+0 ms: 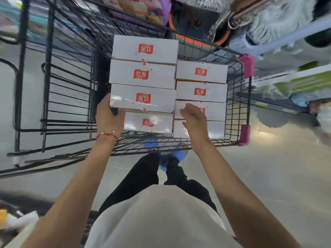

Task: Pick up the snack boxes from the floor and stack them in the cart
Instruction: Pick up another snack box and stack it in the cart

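Several white snack boxes with red logos lie stacked in two columns inside a black wire cart [248, 104]. My left hand [109, 117] grips the near left corner of the third box [143, 97] in the left column, which sits higher than the box [148, 122] below it. My right hand [194, 119] hovers with straight fingers over the third box [213, 111] of the right column; I cannot tell if it touches. The boxes at the far end [145, 49] lie flat.
A second black wire cart [48, 86] stands at the left. Shelves with packaged goods [304, 81] run along the right, more goods at the top. Grey floor [268, 167] spreads below. My legs and blue shoes [172, 154] stand right behind the cart.
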`<move>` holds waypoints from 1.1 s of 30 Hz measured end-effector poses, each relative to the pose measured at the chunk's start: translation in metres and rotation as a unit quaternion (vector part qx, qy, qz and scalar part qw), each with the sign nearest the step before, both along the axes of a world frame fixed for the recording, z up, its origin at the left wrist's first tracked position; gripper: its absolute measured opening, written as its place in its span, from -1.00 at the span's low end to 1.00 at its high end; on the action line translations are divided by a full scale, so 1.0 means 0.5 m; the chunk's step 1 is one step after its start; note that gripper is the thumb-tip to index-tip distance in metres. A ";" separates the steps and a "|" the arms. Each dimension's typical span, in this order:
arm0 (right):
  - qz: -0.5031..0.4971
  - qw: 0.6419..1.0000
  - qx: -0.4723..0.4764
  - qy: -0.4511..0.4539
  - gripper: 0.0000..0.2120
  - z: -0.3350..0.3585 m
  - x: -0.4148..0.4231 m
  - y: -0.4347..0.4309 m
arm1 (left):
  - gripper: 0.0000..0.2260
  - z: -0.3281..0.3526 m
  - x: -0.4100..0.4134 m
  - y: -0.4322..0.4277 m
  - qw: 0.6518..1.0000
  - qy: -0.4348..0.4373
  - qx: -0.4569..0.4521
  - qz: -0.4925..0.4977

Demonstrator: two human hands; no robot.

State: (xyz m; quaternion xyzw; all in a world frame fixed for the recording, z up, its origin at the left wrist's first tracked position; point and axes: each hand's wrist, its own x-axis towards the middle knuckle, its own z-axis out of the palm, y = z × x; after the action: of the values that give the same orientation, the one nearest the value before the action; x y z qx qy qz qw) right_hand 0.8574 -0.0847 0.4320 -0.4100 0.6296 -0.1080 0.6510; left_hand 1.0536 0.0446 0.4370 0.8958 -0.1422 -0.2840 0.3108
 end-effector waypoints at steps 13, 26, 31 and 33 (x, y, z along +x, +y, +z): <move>-0.210 0.971 -0.069 -0.096 -0.78 0.143 -0.277 0.072 | -0.69 0.106 -0.306 -0.096 0.969 0.155 -0.125 -0.144; -0.432 0.877 -0.209 -0.001 -0.63 0.236 -0.500 0.226 | -0.77 0.159 -0.556 -0.194 0.848 0.236 -0.109 -0.462; -0.531 0.823 -0.201 -0.017 -0.71 0.229 -0.627 0.245 | -0.74 0.171 -0.705 -0.222 0.799 0.253 -0.096 -0.536; -0.564 0.800 -0.205 -0.025 -0.77 0.219 -0.694 0.247 | -0.75 0.172 -0.782 -0.236 0.785 0.257 -0.087 -0.557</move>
State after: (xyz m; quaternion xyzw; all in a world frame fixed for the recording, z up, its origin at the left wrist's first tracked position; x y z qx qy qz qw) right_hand 0.5105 0.0390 0.5415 -0.1036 0.6966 -0.5923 0.3914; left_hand 0.6625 -0.0736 0.5231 0.5237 -0.5554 -0.6143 0.1997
